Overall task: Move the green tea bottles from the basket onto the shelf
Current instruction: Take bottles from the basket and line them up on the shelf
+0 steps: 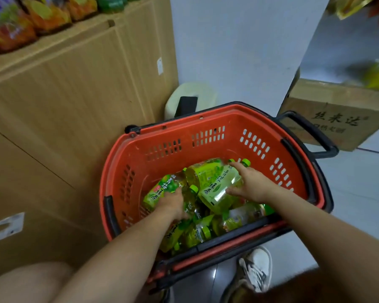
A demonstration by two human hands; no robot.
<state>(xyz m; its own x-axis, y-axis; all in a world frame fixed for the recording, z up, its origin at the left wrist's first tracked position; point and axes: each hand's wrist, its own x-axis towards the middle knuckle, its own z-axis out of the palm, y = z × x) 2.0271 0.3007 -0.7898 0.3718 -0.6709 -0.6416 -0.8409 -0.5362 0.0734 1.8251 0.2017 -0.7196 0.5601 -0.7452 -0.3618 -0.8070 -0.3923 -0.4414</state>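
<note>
A red plastic basket (175,136) with black handles stands on the floor in front of me. Several green tea bottles with green labels and caps lie heaped in its bottom. My left hand (172,203) reaches down into the left of the pile and closes around one bottle (160,191) lying on its side. My right hand (249,184) is wrapped over the side of another bottle (217,186) on top of the pile, fingers spread across its pale label. More bottles (197,232) lie under both hands.
Tall cardboard boxes (70,101) stand at the left, with snack bags (13,25) on top. A cream stool (193,97) sits behind the basket by a white wall. Another cardboard box (337,114) is at the right. My white shoe (256,270) is on the grey floor below.
</note>
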